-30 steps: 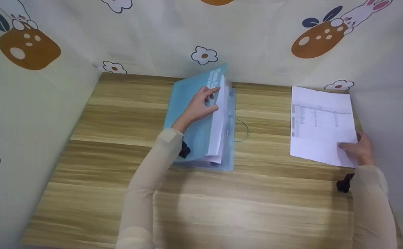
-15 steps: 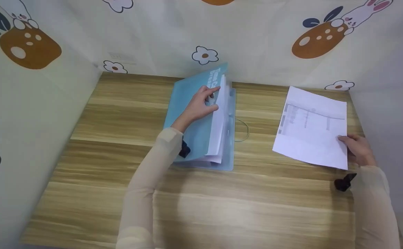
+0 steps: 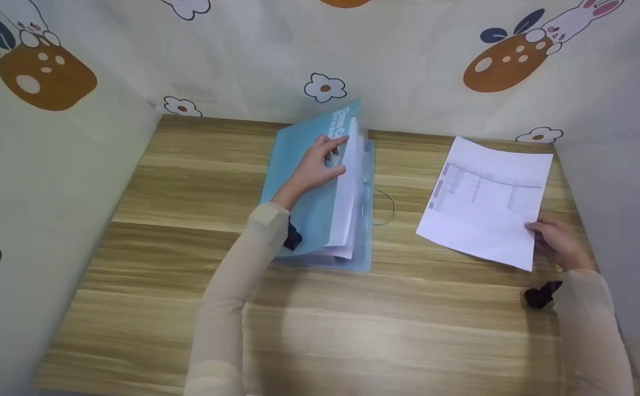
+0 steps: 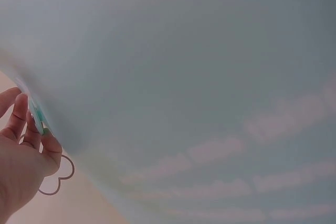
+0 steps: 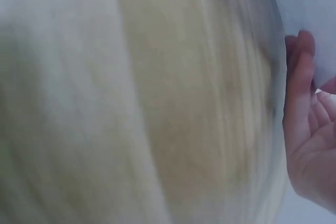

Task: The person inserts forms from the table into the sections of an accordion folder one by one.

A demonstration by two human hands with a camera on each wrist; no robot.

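A light blue folder (image 3: 290, 159) lies in the middle of the table, its cover tilted part-way up. White sheets (image 3: 345, 212) lean inside, just under the raised cover edge. My left hand (image 3: 315, 169) grips that edge; in the left wrist view, the fingers of the left hand (image 4: 26, 156) pinch it while the cover fills most of the picture. At the right, my right hand (image 3: 562, 242) pinches the right edge of a printed paper sheet (image 3: 479, 225) between thumb and fingers. The sheet bends slightly and shows a table of text. In the right wrist view, the right hand (image 5: 310, 135) is at the frame's right side.
A thin elastic loop (image 3: 394, 206) sticks out from the folder's right side. Wood-grain tabletop (image 3: 408, 330) lies in front of and around the folder. Patterned cloth walls (image 3: 232, 66) enclose the back and both sides.
My right hand has moved a little left with the paper sheet, which has turned clockwise and shifted toward the folder. My left hand and the raised cover have hardly moved.
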